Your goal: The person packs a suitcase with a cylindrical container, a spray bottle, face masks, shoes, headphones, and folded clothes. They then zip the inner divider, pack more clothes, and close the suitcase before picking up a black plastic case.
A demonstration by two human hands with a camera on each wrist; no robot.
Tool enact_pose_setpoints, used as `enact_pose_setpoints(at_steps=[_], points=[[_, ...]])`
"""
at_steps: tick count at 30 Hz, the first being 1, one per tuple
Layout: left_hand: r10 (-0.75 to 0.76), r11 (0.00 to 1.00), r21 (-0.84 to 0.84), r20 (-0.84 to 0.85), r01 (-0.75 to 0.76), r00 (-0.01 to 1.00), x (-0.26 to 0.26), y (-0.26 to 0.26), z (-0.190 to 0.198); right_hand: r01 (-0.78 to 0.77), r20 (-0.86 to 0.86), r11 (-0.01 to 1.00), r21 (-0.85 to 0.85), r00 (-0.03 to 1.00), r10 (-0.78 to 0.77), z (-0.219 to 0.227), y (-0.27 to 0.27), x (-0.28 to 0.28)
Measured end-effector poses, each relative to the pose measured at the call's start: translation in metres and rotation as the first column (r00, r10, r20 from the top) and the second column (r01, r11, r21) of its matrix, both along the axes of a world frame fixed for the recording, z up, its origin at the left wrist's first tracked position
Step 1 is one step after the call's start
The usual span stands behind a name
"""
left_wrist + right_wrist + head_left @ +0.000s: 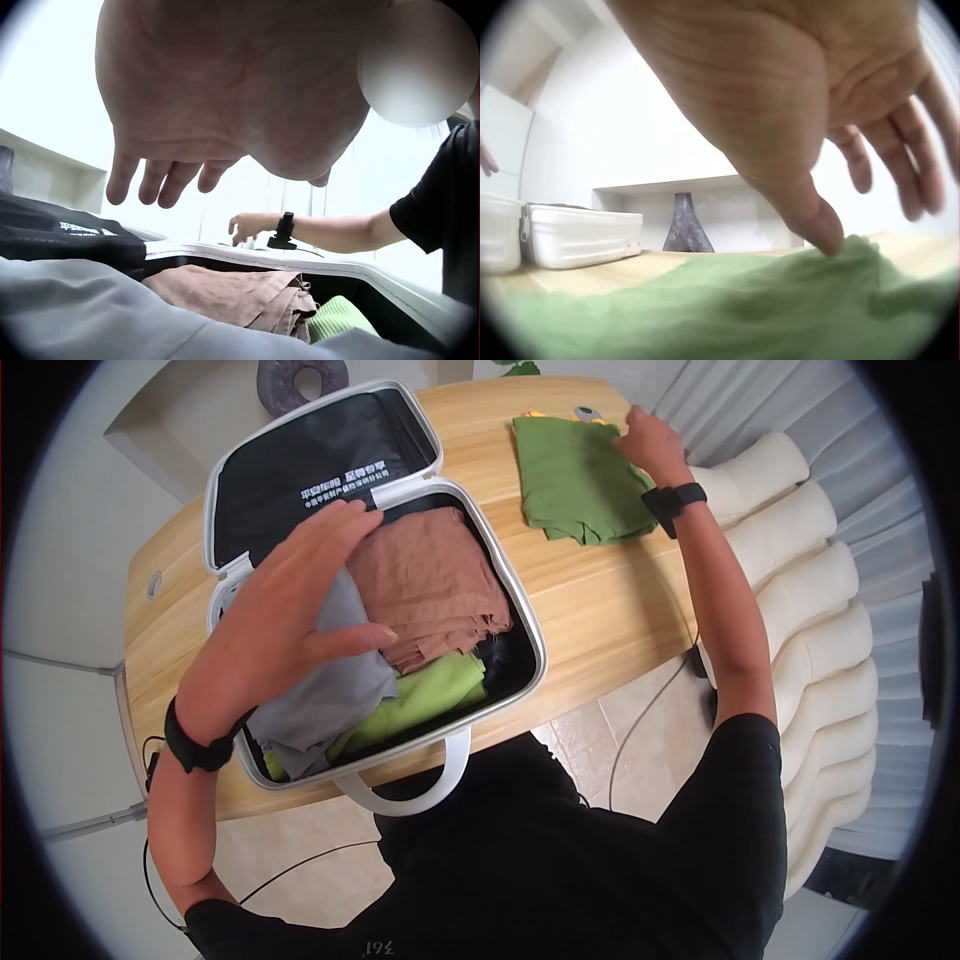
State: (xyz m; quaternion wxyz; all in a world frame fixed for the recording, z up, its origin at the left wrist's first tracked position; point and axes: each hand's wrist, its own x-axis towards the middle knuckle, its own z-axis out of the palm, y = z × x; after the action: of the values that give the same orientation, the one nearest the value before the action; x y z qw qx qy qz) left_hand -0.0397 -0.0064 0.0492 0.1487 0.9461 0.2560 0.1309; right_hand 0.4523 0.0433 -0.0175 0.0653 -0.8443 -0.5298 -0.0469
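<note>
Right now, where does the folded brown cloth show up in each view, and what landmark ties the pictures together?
Head: the brown cloth is a little above and left of centre.
Left wrist: below centre, beyond the grey cloth.
Right wrist: not in it.
Shared landmark: the white suitcase, left of centre in the head view, across the bottom in left wrist, at the left in right wrist.

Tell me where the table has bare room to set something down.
In the head view, the table is bare between the suitcase and the dark green cloth, and along the suitcase's left side. The suitcase is crowded with cloths, the left hand above them.
</note>
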Motion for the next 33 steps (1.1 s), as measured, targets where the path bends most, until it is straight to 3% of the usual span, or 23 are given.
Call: enact_pose_setpoints(at_steps=[1, 2, 3, 5, 6, 8, 12, 14, 15, 18, 23, 25, 27, 28, 30, 31, 33], points=[[-0.019, 0.999, 0.031, 0.000, 0.019, 1.000, 0.002, 0.001, 0.000, -0.098, 0.034, 0.983, 0.155, 0.995, 0.094, -0.008, 0.010, 0.001], [-0.009, 0.999, 0.033, -0.004, 0.009, 1.000, 0.003, 0.001, 0.000, -0.232, -0.037, 0.958, 0.171, 0.970, 0.242, -0.017, 0.028, 0.009], [-0.014, 0.999, 0.037, -0.007, 0.014, 1.000, 0.005, 0.002, -0.001, -0.237, -0.042, 0.956, 0.172, 0.968, 0.247, -0.033, 0.051, 0.016], [-0.026, 0.999, 0.040, -0.011, 0.026, 1.000, 0.008, 0.003, -0.004, -0.564, -0.150, 0.786, 0.252, 0.780, 0.607, -0.057, 0.084, 0.031], [-0.025, 0.998, 0.049, -0.019, 0.026, 1.000, 0.009, 0.004, -0.004, -0.562, -0.151, 0.786, 0.256, 0.780, 0.607, -0.051, 0.084, 0.020], [-0.019, 0.998, 0.057, -0.032, 0.021, 0.999, 0.007, 0.004, -0.003, -0.395, -0.267, 0.915, -0.085, 0.894, 0.361, -0.040, 0.091, -0.002], [0.008, 0.999, 0.031, -0.049, -0.007, 0.999, 0.001, 0.005, -0.004, -0.430, -0.200, 0.885, -0.179, 0.896, 0.396, -0.026, 0.099, 0.000], [0.014, 1.000, 0.002, -0.077, -0.013, 0.997, 0.000, 0.007, -0.007, -0.472, -0.354, 0.867, -0.159, 0.847, 0.397, -0.021, 0.094, 0.007], [0.007, 1.000, 0.010, -0.066, -0.006, 0.998, 0.000, 0.009, -0.009, -0.470, -0.354, 0.867, -0.162, 0.848, 0.394, -0.017, 0.091, 0.010], [-0.011, 1.000, 0.029, -0.007, 0.011, 1.000, 0.006, 0.011, -0.012, -0.543, -0.409, 0.833, -0.106, 0.787, 0.461, 0.005, 0.075, 0.009], [-0.030, 1.000, -0.004, 0.169, 0.031, 0.985, 0.022, 0.015, -0.012, -0.554, -0.163, 0.831, -0.043, 0.825, 0.541, 0.120, -0.007, -0.041], [0.017, 0.971, -0.238, 0.214, 0.035, 0.977, 0.033, 0.014, -0.007, -0.523, -0.084, 0.851, -0.053, 0.851, 0.518, 0.166, -0.041, -0.070], [-0.037, 0.980, -0.181, 0.248, 0.084, 0.968, 0.046, 0.016, -0.007, -0.462, 0.044, 0.880, 0.114, 0.887, 0.460, 0.198, -0.066, -0.092], [-0.093, 0.983, -0.126, 0.273, 0.132, 0.957, 0.051, 0.017, -0.006, -0.463, 0.048, 0.878, 0.118, 0.886, 0.461, 0.212, -0.075, -0.102], [-0.125, 0.985, -0.068, 0.335, 0.156, 0.934, 0.059, 0.015, -0.002, -0.463, 0.112, 0.828, 0.315, 0.885, 0.452, 0.232, -0.089, -0.121], [-0.156, 0.984, -0.014, 0.395, 0.175, 0.905, 0.061, 0.015, -0.001, -0.465, 0.111, 0.826, 0.318, 0.884, 0.455, 0.235, -0.094, -0.130], [-0.171, 0.981, -0.006, 0.462, 0.196, 0.870, 0.060, 0.022, 0.008, -0.638, 0.173, 0.607, 0.474, 0.744, 0.646, 0.234, -0.101, -0.150]])
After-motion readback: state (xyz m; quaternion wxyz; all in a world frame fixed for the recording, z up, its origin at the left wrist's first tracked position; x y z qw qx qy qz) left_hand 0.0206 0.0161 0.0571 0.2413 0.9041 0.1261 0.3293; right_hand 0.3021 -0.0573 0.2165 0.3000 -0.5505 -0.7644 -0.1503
